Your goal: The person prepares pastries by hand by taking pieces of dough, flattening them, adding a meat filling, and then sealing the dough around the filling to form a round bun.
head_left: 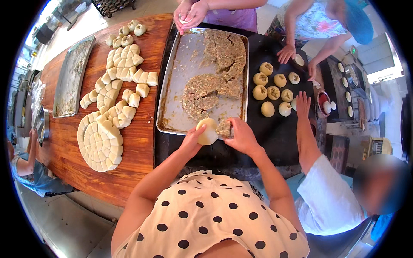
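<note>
My left hand [192, 139] grips a flat, pale round of dough [207, 131] at the near edge of a metal tray [167, 94]. Close beside it, my right hand [241, 136] is closed on a lump of speckled filling [223, 129]. The tray holds a large, cracked slab of the same crumbly mixture [219, 58], mostly over its right and middle part. To its right, several round filled buns [273, 92] sit on a black surface.
Left, cut dough pieces [99, 142] and another tray [73, 77] lie on the wooden table [60, 142]. Co-workers work at top centre [193, 15], top right [309, 26] and far left [26, 167]; another at lower right [331, 193] reaches toward the buns. A red container [323, 101] stands right.
</note>
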Available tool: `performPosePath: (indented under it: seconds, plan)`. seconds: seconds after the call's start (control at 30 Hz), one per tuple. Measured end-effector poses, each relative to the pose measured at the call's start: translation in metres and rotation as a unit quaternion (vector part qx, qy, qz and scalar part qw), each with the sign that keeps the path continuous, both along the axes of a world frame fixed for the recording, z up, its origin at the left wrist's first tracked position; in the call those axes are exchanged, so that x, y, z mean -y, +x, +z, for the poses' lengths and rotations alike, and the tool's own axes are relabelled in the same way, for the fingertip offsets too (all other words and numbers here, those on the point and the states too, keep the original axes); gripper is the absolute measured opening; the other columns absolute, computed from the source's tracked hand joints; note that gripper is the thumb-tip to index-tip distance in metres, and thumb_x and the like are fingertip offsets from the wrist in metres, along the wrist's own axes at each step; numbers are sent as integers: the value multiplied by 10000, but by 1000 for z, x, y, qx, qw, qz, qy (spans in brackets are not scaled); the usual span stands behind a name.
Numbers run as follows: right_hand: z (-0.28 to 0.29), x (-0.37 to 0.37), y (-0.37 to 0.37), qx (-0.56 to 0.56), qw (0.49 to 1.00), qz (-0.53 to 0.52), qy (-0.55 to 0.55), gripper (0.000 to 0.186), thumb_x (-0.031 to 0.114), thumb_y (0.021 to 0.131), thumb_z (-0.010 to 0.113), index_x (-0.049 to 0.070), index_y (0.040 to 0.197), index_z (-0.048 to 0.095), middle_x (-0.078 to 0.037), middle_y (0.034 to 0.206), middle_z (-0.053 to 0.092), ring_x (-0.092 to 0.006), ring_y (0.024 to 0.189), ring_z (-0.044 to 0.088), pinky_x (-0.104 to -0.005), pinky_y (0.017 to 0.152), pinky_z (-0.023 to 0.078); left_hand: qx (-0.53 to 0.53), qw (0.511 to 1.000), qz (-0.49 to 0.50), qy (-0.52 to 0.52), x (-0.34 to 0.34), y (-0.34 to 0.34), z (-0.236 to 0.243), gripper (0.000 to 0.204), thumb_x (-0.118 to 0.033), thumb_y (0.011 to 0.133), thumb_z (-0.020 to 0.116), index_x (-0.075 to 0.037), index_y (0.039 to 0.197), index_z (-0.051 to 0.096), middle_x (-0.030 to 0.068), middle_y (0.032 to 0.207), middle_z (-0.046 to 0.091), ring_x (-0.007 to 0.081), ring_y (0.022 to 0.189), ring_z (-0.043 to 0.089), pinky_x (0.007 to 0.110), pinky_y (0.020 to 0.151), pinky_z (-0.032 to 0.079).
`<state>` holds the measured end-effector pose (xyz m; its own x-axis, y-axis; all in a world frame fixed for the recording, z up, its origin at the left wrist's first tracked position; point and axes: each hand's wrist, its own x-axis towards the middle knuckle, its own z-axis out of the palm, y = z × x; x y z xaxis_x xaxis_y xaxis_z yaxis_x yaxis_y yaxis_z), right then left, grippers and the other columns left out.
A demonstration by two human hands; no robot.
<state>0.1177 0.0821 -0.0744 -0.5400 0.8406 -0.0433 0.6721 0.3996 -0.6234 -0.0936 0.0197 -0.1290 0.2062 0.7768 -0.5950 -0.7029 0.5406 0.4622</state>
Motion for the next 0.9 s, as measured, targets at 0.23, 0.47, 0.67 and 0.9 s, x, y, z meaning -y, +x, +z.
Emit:
performPosePath:
  seconds: [0.23,0.47,0.67,0.9]
  plan:
    - [37,26,-27,12,995,36,92,581,231,677,779,45,1166,527,-141,1008,548,-345,1002,547,-449,863,442,37,992,-70,95,-1,11,36,455,-317,951,642,-104,1328,500,36,1231,593,185,1141,593,401,949,513]
    - [32,43,-21,-229,969,-84,38,605,310,852,725,19,1333,501,-166,1290,547,-305,1214,519,-405,1065,374,108,991,-26,70,7,13,60,425,-259,928,662,-83,1293,534,79,1220,626,222,1116,624,433,969,524]
    - [11,67,-52,-710,568,-285,-305,499,438,1031,418,21,1270,551,-103,1216,624,-240,1162,575,-380,1037,420,146,983,-14,109,5,34,89,363,-240,930,658,-84,1242,558,71,1204,635,218,1127,619,422,984,512]
    - [9,69,-52,-599,665,-404,-190,363,239,987,500,-42,1189,608,-114,1126,644,-214,1047,614,-345,941,468,102,989,-29,108,20,50,97,396,-169,962,620,-126,1322,460,60,1249,566,219,1185,570,444,982,502]
